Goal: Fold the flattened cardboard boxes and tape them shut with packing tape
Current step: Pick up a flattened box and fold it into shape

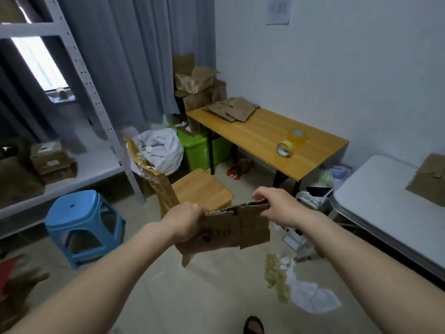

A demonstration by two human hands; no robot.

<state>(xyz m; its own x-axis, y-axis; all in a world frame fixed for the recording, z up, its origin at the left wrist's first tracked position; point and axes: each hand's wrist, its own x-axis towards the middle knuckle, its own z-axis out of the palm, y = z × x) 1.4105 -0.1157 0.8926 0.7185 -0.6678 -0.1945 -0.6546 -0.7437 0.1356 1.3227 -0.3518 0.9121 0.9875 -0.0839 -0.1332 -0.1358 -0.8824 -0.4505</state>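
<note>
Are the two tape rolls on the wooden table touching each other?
Apart. The head view shows bare tabletop between the clear tape roll and the yellow-rimmed tape roll.

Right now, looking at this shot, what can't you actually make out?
- Head view: print on the flattened cardboard box is blurred.
- Left hand and right hand fingertips are hidden behind its top edge.
- The wall notice is cut off and too small.
- The tape rolls look too small to judge remaining tape.
</note>
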